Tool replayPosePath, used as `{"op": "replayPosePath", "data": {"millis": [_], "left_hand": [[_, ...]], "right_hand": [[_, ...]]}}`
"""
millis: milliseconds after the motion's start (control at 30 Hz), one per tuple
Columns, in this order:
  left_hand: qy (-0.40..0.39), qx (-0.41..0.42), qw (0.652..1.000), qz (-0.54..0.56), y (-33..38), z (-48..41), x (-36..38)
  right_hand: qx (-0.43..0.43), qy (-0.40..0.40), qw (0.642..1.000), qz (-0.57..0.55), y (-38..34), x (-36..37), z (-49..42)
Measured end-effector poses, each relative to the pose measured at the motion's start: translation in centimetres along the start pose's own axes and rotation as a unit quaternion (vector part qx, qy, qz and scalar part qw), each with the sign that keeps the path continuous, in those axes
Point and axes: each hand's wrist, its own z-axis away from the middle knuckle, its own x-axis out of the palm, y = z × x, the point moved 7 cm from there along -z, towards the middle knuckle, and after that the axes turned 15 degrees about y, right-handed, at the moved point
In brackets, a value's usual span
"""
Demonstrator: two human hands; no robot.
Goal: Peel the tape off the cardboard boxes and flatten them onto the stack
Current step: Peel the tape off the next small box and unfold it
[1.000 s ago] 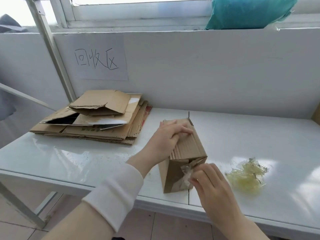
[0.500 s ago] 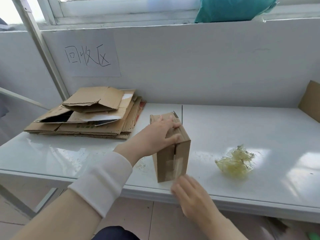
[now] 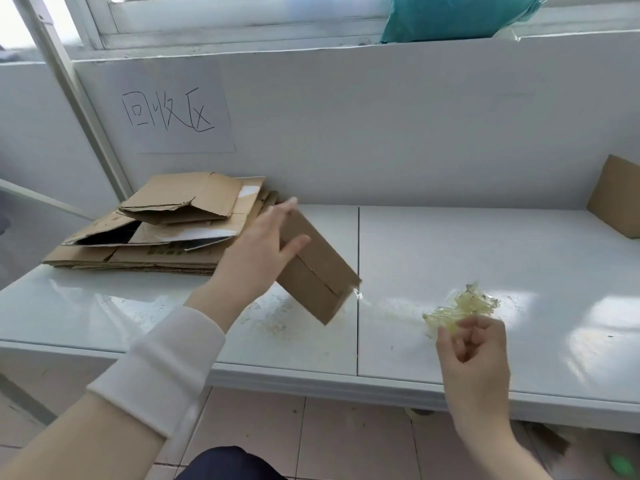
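Note:
A small brown cardboard box (image 3: pixel 317 271) is tilted over the white table (image 3: pixel 485 271), its lower corner pointing toward me. My left hand (image 3: pixel 263 251) grips its upper left side, thumb across one face. A clear strip of tape (image 3: pixel 388 311) stretches from the box's lower right corner to my right hand (image 3: pixel 472 344), which pinches its end just in front of a crumpled yellowish tape wad (image 3: pixel 462 304). The stack of flattened cardboard (image 3: pixel 166 237) lies at the table's back left, beside my left hand.
A paper sign with handwritten characters (image 3: pixel 176 112) hangs on the white back panel. Another piece of brown cardboard (image 3: pixel 616 199) stands at the far right. A teal bag (image 3: pixel 457 15) rests on the window ledge. Tiled floor shows below the table's front edge.
The box went from standing upright to tilted and shifted toward the stack. My right hand pulled away from its near face to the right, drawing a tape strip off toward the wad.

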Motion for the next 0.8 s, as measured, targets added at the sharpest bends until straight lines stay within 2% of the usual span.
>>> {"op": "replayPosePath", "data": {"millis": [67,133,200,267,333,367,467,533,667,800], "left_hand": [[0.079,0.023,0.993,-0.086,-0.6,-0.3,-1.2],[0.136,0.126,0.963,-0.197,-0.1,-0.1,-1.3],[0.124,0.238,0.924,-0.271,0.4,0.6,0.1],[0.06,0.329,0.896,-0.292,0.2,1.8,2.1],[-0.006,0.334,0.884,-0.326,-0.8,2.6,3.4],[-0.013,0.315,0.888,-0.336,-1.2,2.6,3.5],[0.042,0.263,0.913,-0.308,-1.8,1.5,2.6],[0.065,0.261,0.929,-0.254,-1.6,0.9,1.8],[0.081,0.311,0.927,-0.192,0.4,1.5,0.7],[0.092,0.331,0.925,-0.165,2.4,1.9,0.4]], "right_hand": [[-0.043,-0.031,0.999,-0.007,-1.6,0.8,-0.6],[-0.096,-0.068,0.993,-0.001,-3.4,2.1,-0.4],[-0.151,-0.084,0.985,0.003,-5.3,3.2,-0.2],[-0.174,-0.089,0.981,-0.008,-6.6,4.0,-0.3],[-0.179,-0.099,0.979,-0.023,-7.6,4.5,-0.5],[-0.185,-0.106,0.977,-0.025,-7.9,4.7,-0.5],[-0.211,-0.114,0.971,-0.006,-8.8,4.9,-0.7],[-0.185,-0.082,0.979,-0.01,-8.5,4.4,-2.2],[-0.117,-0.008,0.993,0.0,-6.9,3.1,-6.2],[-0.17,0.028,0.984,0.038,-7.7,3.0,-7.7]]}}
